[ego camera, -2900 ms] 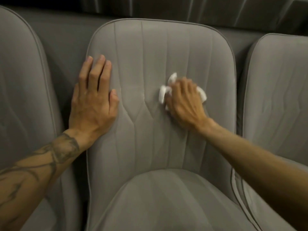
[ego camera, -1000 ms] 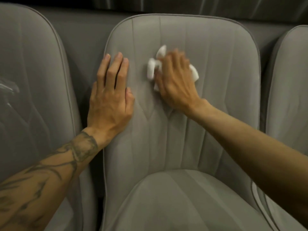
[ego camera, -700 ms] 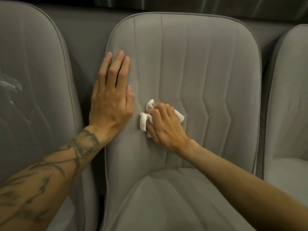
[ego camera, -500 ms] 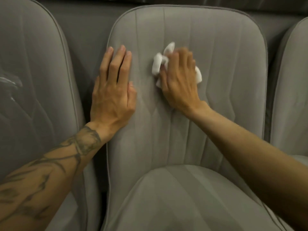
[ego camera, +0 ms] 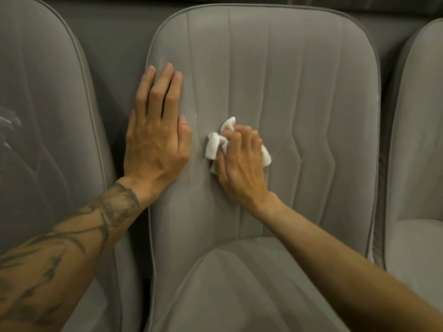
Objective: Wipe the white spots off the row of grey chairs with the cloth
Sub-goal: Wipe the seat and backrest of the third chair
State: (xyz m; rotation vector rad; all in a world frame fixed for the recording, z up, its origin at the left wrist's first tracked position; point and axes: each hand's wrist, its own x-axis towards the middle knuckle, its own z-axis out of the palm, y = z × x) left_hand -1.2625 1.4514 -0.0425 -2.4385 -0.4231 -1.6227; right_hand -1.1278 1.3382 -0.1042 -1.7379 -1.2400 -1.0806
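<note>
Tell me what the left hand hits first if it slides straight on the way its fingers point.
Nothing but bare fabric: the left hand lies flat on the middle chair's back, fingers pointing up it. The way looks free up to the piped top edge, probably.

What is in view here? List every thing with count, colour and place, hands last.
grey chairs: 3, grey, in a row; middle chair in the centre, left chair and right chair cut by the frame's edges.
cloth: 1, white, crumpled against the middle chair's backrest, left of centre.
white marks: a few, white, on the left chair's backrest at the frame's left edge.
left hand: 1, flat with straight fingers on the middle backrest's left edge; forearm tattooed.
right hand: 1, grips the cloth against the backrest.
</note>
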